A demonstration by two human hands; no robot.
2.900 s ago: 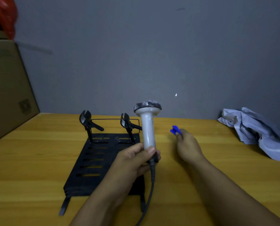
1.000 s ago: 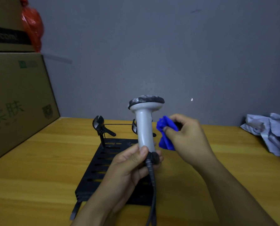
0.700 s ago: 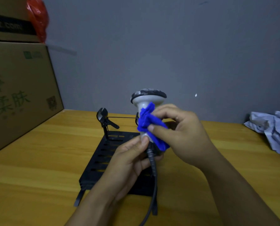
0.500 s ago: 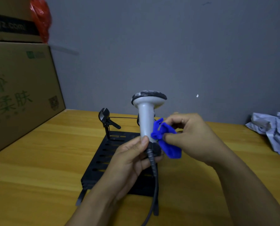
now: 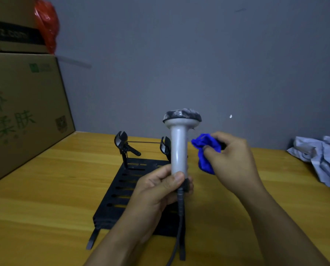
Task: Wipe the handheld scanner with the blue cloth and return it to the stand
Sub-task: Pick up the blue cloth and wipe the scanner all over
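Note:
The handheld scanner [image 5: 178, 146] is a grey-white handle with a dark head on top, held upright above the black stand [image 5: 122, 191]. My left hand [image 5: 158, 191] grips the bottom of its handle, where a dark cable [image 5: 179, 214] runs down. My right hand [image 5: 231, 162] holds the crumpled blue cloth [image 5: 205, 152] just to the right of the handle, a small gap apart from it. The stand is a slotted black plate with two clips at its far end; the right clip is partly hidden behind the scanner.
Stacked cardboard boxes [image 5: 22, 112] stand at the left with a red bag [image 5: 47, 25] on top. A crumpled grey-white cloth [image 5: 321, 158] lies at the far right of the wooden table [image 5: 45, 198]. A grey wall is behind.
My right hand picked the blue cloth up, rubbed it against the scanner handle, then drew it off to the right. My left hand kept the scanner upright.

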